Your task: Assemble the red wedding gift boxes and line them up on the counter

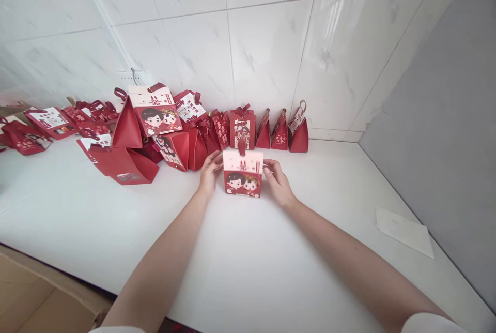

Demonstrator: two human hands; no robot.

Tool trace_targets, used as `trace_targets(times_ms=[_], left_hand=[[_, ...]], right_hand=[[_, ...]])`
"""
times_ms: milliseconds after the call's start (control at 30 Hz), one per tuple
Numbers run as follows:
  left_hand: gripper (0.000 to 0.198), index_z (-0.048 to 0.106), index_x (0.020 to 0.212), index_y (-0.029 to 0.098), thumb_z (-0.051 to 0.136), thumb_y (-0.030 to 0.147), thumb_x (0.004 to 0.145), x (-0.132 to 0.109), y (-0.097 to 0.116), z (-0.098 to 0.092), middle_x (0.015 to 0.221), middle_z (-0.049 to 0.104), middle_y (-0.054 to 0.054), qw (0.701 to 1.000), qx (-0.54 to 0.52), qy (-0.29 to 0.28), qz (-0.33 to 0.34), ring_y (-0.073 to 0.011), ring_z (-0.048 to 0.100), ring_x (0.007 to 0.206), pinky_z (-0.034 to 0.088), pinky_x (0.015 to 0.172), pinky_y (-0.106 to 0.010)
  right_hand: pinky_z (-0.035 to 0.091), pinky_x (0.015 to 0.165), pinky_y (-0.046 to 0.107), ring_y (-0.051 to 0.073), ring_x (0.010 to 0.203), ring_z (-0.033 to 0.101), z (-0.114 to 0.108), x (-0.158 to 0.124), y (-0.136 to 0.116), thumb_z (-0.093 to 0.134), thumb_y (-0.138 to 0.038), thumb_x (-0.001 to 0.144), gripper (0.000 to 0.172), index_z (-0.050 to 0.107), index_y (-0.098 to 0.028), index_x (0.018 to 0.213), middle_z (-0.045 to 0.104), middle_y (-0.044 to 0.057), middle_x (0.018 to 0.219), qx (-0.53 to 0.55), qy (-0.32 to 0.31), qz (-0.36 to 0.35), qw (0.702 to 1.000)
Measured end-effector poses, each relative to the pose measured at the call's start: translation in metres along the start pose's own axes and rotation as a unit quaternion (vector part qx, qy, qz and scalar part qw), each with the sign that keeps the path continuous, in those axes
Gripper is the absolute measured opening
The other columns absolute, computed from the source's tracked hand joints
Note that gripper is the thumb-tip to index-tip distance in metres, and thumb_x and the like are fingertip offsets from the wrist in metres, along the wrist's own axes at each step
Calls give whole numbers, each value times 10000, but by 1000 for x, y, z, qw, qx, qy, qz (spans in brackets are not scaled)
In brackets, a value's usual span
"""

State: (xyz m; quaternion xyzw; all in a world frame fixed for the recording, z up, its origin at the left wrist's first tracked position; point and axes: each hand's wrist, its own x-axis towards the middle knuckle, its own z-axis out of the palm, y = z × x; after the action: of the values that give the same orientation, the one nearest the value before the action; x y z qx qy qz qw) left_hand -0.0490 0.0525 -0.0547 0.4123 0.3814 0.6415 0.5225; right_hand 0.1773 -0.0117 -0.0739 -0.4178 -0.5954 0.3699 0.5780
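A red and pale pink paper gift box (pixel 243 173), printed with two cartoon figures, is upright in front of me with a dark red ribbon loop on top. My left hand (pixel 210 171) holds its left side, fingers curled in and partly behind it. On the opposite side, my right hand (pixel 278 182) has its fingers bent against the upper right edge, with the thumb near the front. Whether the box's base touches the white table (pixel 248 255) is unclear. Just behind it stands a red gift box (pixel 237 125) with a ribbon bow.
Small triangular red boxes (pixel 299 135) line the wall at the right of the row. A pile of gift boxes (pixel 127 165) spreads to the left. A flat white sheet (pixel 404 231) lies near the grey panel (pixel 445 131). An open cardboard box (pixel 42 291) is at lower left.
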Motion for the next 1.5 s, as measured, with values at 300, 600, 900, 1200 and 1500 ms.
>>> trace_targets(times_ms=[300,600,900,1200,1500], left_hand=[[267,621,923,188,517,282,696,12,37,-14,973,687,-75,980,76,165,77,-196,636,945,443,759,-290],[365,705,863,145,595,484,789,-19,125,37,940,703,-120,983,182,-3,2,-236,654,856,481,720,-313],[317,763,835,219,839,290,536,-91,156,62,959,733,-72,904,349,-247,-1,-293,684,942,573,793,-354],[124,773,736,161,775,228,632,-90,140,45,772,739,-54,923,315,-221,-25,-306,705,821,591,724,-338],[119,699,608,193,737,93,659,-94,202,-32,588,662,15,941,307,-112,-87,-130,616,496,417,404,-149]], right_hand=[[512,760,343,198,832,652,-1,-3,-4,410,-589,906,403,477,-265,1135,696,36,954,42,-50,38,997],[457,521,277,126,429,543,-13,7,-3,341,-684,870,511,483,-251,1102,673,-17,712,104,64,122,985],[486,596,290,123,461,593,-19,9,9,466,-631,848,462,467,-238,1092,670,-20,757,116,91,154,977],[472,591,281,126,486,609,-19,7,7,511,-590,839,426,517,-219,1048,666,-10,764,87,71,153,982],[461,567,281,124,498,595,-20,2,8,565,-557,823,385,568,-207,983,658,3,763,47,49,160,985]])
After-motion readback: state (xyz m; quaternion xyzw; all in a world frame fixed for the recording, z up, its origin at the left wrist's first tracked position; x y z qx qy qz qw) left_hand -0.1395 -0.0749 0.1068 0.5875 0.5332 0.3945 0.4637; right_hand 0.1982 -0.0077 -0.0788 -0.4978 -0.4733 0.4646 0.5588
